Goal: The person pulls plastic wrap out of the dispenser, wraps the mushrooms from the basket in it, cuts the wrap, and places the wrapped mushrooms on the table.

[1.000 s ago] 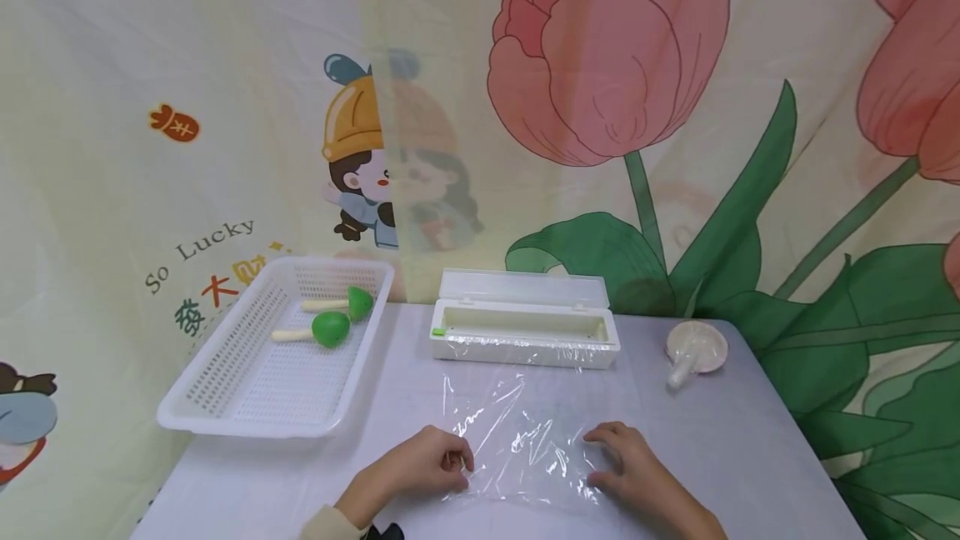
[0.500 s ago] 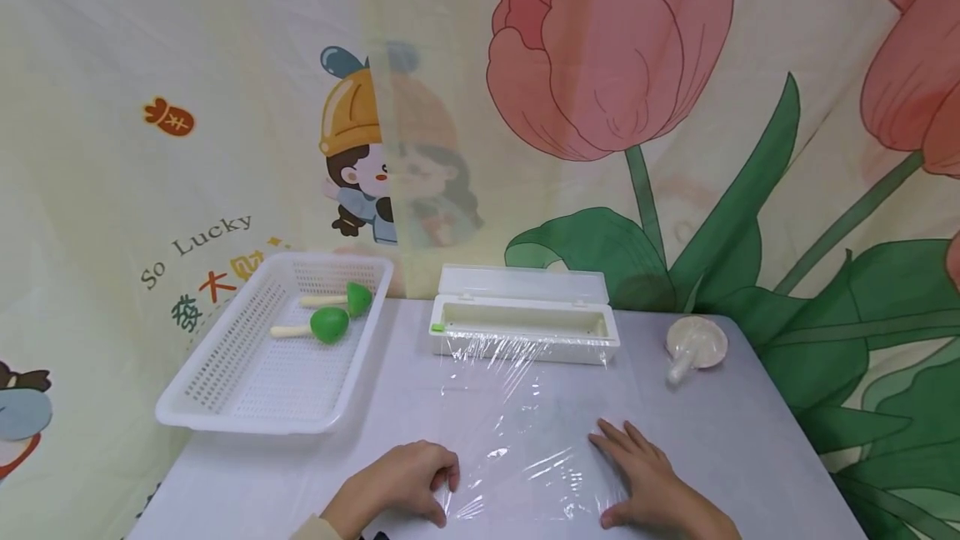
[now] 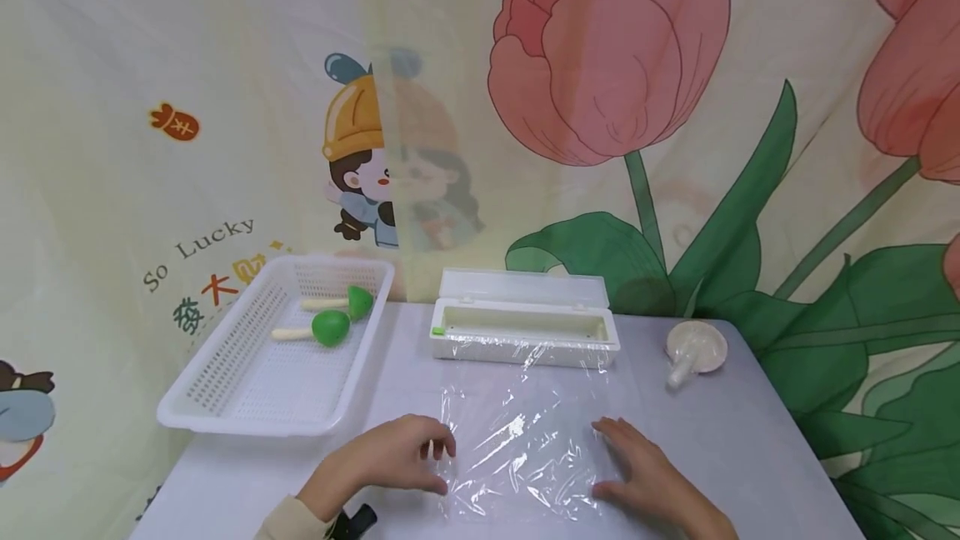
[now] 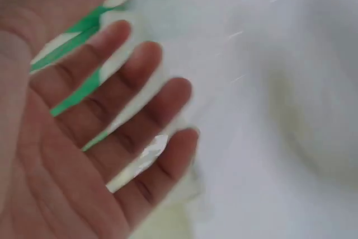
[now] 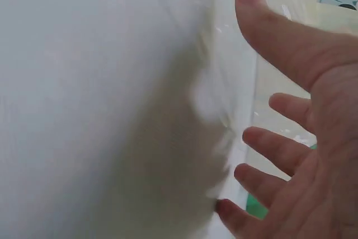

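Observation:
A sheet of clear cling film (image 3: 525,457) stretches from the front of a white cling film box (image 3: 525,350) toward the table's near side. At the film's left edge is my left hand (image 3: 390,458), thumb and fingers apart; in the left wrist view its fingers (image 4: 134,110) are spread with nothing between them. By the right edge stands my right hand (image 3: 652,473), its thumb apart from the fingers (image 5: 274,144) and holding nothing. Whether either hand touches the film is hard to tell. The box's lid (image 3: 525,288) is raised at the back.
To the left stands a white perforated basket (image 3: 255,398) with two green-headed, pale-handled toys (image 3: 330,328) in it. A small pale dish with a handle (image 3: 696,348), seemingly film-wrapped, sits at the back right. A printed curtain (image 3: 225,65) hangs behind the table (image 3: 720,423).
My left hand has moved left from the film's edge and its fingers have opened. The right hand shifted slightly to the right. The film's creases have changed.

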